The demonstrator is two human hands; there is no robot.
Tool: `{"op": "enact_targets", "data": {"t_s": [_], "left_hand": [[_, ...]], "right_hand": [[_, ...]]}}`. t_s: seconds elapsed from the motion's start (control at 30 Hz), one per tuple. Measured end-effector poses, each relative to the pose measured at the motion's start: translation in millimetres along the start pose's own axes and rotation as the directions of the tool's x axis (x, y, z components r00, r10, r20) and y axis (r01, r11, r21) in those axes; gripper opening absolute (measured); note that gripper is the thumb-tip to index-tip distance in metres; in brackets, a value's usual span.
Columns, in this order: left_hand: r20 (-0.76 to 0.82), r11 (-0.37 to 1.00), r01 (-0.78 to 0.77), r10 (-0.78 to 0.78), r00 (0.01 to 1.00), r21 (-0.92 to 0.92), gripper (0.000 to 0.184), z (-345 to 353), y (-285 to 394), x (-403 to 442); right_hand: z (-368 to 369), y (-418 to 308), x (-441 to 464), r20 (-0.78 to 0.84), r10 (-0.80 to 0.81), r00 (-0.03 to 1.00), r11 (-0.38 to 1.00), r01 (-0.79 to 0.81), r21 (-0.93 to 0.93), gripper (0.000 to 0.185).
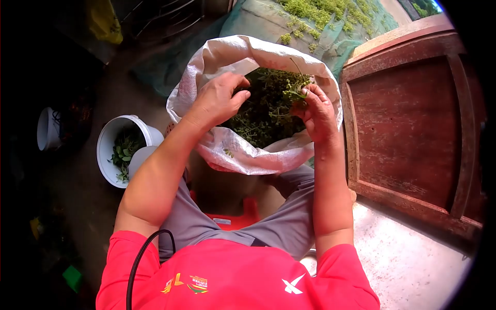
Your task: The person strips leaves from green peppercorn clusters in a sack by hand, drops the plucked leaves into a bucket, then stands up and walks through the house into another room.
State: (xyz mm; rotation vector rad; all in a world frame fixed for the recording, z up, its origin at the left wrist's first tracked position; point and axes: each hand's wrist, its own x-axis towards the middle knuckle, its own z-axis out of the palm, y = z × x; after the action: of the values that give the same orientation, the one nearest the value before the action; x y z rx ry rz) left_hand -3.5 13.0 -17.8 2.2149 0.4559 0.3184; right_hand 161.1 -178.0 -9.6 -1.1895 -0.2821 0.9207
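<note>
R hand point(316, 111) pinches 1 sprig point(294, 92) over white sack point(253, 157); L hand point(219, 99) loosely curled, thumb-finger gap. Greens point(250, 121) in sack below both; bucket point(105, 150) w/ leaves point(124, 153) left of L hand.

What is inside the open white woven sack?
Dark green plant stems show inside the white woven sack; the right hand pinches a leafy green sprig above them. Whatever lies beneath the top layer is covered.

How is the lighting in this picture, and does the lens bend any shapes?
Head view: glare washes out the floor at lower right; the left side sinks into near-black shadow; the inside of the sack is dim; edges of the door bow, suggesting a wide lens.
</note>
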Motion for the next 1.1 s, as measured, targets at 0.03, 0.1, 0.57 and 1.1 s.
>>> {"op": "enact_targets", "data": {"t_s": [0.03, 0.1, 0.57, 1.1], "left_hand": [[-0.056, 0.975, -0.045, 0.033, 0.998, -0.217, 0.024, 3.4, 1.5, 1.9], [-0.050, 0.892, -0.033, 0.012, 0.999, -0.451, 0.022, 10.7, 8.1, 2.2], [0.154, 0.341, 0.256, -0.299, 0.942, -0.904, 0.007, 12.2, 5.0, 12.9], [0.339, 0.257, 0.409, -0.275, 0.900, -0.876, 0.013, 8.0, 2.9, 13.9]], "right_hand": [[1.0, 3.5, 0.7, 0.027, -0.015, 1.000, 1.000, 0.015, -0.010, 0.012], [9.3, 7.2, 1.7, 0.033, -0.022, 0.999, 0.997, 0.024, -0.079, 0.013], [24.0, 16.8, 5.7, 0.016, 0.010, 1.000, 0.998, -0.009, -0.064, 0.015], [26.3, 8.0, -5.1, 0.278, -0.010, 0.961, 0.955, -0.073, 0.288, 0.023]]}}
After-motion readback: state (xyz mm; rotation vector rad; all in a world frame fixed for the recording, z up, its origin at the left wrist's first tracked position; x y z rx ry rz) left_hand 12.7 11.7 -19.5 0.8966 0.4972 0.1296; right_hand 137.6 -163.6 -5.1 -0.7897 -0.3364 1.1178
